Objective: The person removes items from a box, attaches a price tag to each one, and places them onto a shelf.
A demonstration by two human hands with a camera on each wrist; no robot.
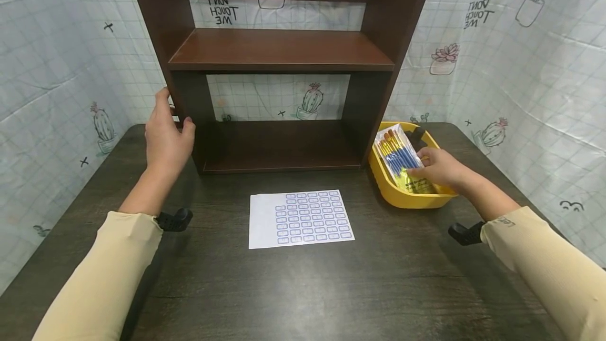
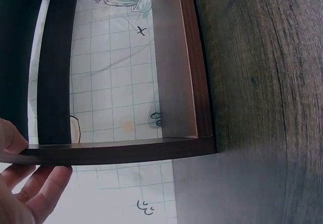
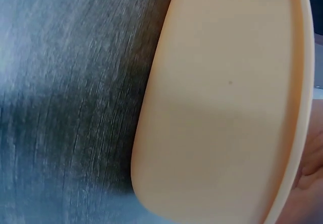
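A dark brown two-tier wooden shelf [image 1: 284, 49] stands upright at the back of the table. My left hand [image 1: 167, 138] grips the front edge of its left side panel [image 2: 126, 152], thumb on the inner face and fingers on the outer. At the right, my right hand [image 1: 441, 166] reaches over a yellow plastic basket [image 1: 395, 193] and pinches the right edge of a clear pack of paintbrushes [image 1: 400, 154]. The brushes have blue handles, and the pack's lower part is yellow. In the right wrist view the basket wall [image 3: 227, 93] hides most of the hand and the pack.
A white sheet of blue-outlined labels [image 1: 303, 219] lies on the dark wooden table [image 1: 303, 288] in front of the shelf. Something black [image 1: 416, 137] sits in the basket behind the pack. A white gridded sheet with cactus drawings [image 1: 52, 67] hangs around the table.
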